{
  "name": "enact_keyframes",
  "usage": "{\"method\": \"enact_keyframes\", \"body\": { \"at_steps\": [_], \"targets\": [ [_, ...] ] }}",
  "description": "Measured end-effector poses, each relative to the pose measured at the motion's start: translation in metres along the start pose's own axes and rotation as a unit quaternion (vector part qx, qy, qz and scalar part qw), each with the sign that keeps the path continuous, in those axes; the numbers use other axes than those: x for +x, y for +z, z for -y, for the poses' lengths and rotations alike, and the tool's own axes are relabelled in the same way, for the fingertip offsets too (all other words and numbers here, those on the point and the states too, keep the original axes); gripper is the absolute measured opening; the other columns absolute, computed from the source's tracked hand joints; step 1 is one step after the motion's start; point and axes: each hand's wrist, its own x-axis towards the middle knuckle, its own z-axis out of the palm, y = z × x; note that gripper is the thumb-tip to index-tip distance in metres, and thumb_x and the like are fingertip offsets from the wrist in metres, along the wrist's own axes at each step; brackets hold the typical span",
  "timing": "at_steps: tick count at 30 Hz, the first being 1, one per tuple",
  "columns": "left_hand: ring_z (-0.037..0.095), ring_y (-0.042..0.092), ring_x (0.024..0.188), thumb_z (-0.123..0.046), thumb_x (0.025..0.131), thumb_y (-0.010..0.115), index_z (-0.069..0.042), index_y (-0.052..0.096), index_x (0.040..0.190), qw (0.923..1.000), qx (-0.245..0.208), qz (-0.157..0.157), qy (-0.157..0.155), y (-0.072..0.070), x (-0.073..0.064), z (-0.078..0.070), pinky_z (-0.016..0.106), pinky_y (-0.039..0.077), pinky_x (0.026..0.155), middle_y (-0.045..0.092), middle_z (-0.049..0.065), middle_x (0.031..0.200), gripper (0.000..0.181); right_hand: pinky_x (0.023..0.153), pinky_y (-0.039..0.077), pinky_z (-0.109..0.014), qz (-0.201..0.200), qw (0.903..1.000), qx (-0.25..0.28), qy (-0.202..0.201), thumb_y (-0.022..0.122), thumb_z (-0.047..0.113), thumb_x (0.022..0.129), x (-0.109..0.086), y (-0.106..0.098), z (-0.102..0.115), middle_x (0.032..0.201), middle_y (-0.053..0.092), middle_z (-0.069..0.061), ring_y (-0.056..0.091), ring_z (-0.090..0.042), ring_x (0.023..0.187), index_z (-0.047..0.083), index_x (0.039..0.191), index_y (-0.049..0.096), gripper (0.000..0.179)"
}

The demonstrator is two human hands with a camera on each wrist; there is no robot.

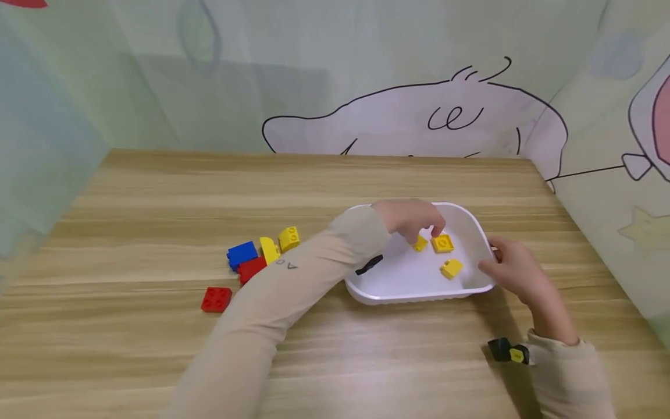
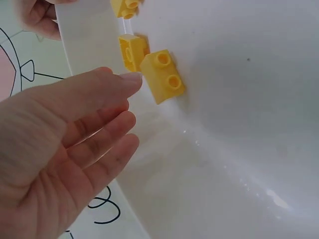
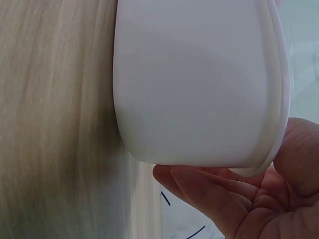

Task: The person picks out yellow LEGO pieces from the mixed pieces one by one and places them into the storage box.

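Observation:
A white plastic tub point(image 1: 403, 285) stands on the wooden table with three yellow toy bricks inside: a sloped brick point(image 2: 163, 77), a square brick point(image 1: 442, 243) and a brick nearer the front point(image 1: 452, 268). My left hand point(image 1: 410, 218) reaches over the far rim into the tub. Its fingers are loosely bent with nothing between them, and the thumb tip is right at the sloped brick in the left wrist view. At the tub's right end my right hand point(image 1: 515, 269) grips the rim, thumb on the inner side and fingers beneath the outside, as the right wrist view point(image 3: 224, 199) shows.
Left of the tub, partly behind my left sleeve point(image 1: 282, 302), lie a blue brick point(image 1: 242, 256), a red brick point(image 1: 252, 269), a yellow curved brick point(image 1: 269, 250), another yellow brick point(image 1: 289, 238) and a red square brick point(image 1: 216, 299). A patterned curtain point(image 1: 366, 70) hangs behind the table.

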Motion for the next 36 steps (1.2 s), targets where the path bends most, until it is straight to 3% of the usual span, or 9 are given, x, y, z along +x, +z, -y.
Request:
{"method": "enact_keyframes", "body": {
  "at_steps": [11,24,36],
  "targets": [
    [0.018,0.046,0.107,0.001,0.085,0.062,-0.01,0.056,0.118,0.9997,0.016,-0.017,-0.01,-0.015,-0.026,-0.002,0.027,0.04,0.093,0.053,0.004,0.123,0.035,0.062,0.051,-0.03,0.006,0.9996,0.015,0.023,0.056,0.003,0.083,0.0,0.001,0.004,0.101,0.06,-0.028,0.056,-0.027,0.077,-0.014,0.123,0.048,0.045],
    [0.021,0.047,0.11,0.004,0.083,0.061,-0.009,0.057,0.114,0.9989,0.014,-0.031,-0.032,-0.035,-0.073,0.016,0.031,0.04,0.092,0.053,0.006,0.122,0.034,0.064,0.051,-0.03,0.014,0.9982,0.022,0.053,0.054,0.004,0.084,0.001,0.005,0.006,0.105,0.059,-0.028,0.056,-0.028,0.081,-0.012,0.126,0.046,0.046],
    [0.023,0.048,0.108,-0.002,0.084,0.065,-0.009,0.059,0.115,0.9975,0.028,-0.028,-0.057,-0.036,-0.107,0.028,0.034,0.041,0.093,0.056,0.008,0.12,0.032,0.062,0.051,-0.03,0.015,0.9993,0.021,0.028,0.054,0.003,0.083,-0.001,0.003,0.005,0.103,0.058,-0.031,0.058,-0.027,0.078,-0.016,0.126,0.043,0.048]
  ]
}}
